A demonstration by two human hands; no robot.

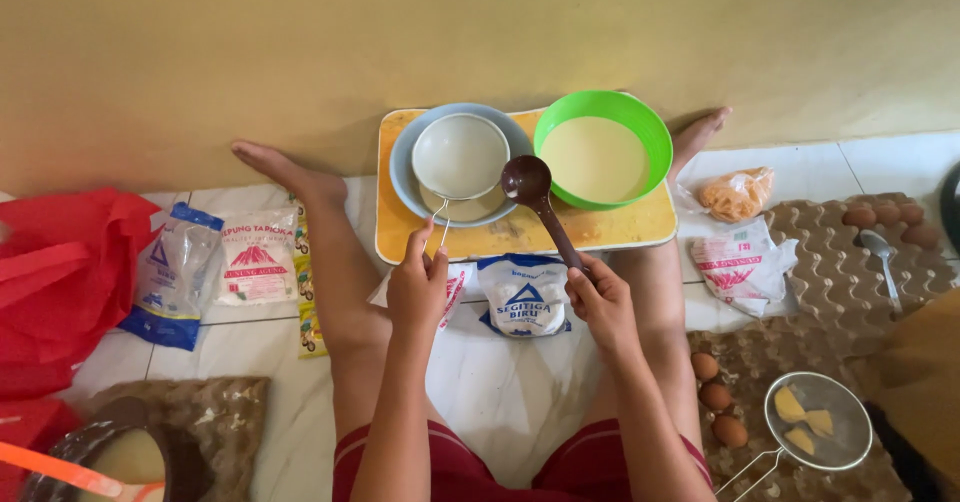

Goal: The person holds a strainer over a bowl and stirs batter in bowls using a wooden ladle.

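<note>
We look down at our own two bare hands, working over a small yellow rectangular tray that stands on the white tiled floor between our outstretched legs, against a mustard-coloured wall.

Our left hand pinches the thin wire handle of a round fine-mesh metal strainer. The fingers are closed tight on the wire. The strainer's shallow bowl looks pale and creamy, and it rests across the top of a round pale blue bowl on the left half of the tray.

Our right hand is closed around the long handle of a dark brown plastic ladle. Its glossy round cup hangs over the tray between the two bowls, just beside the strainer's right edge; we cannot tell whether it touches.

On the right half of the tray stands a bright green round plastic bowl, holding a smooth pale yellow batter.

Near us, just this side of the tray, lies a white and blue bag of flour. To the left lie a white packet with a red mountain picture and a red plastic bag. To the right, brown eggs sit on a cardboard egg tray, with a second wire strainer holding yellow chunks near the lower right.
</note>
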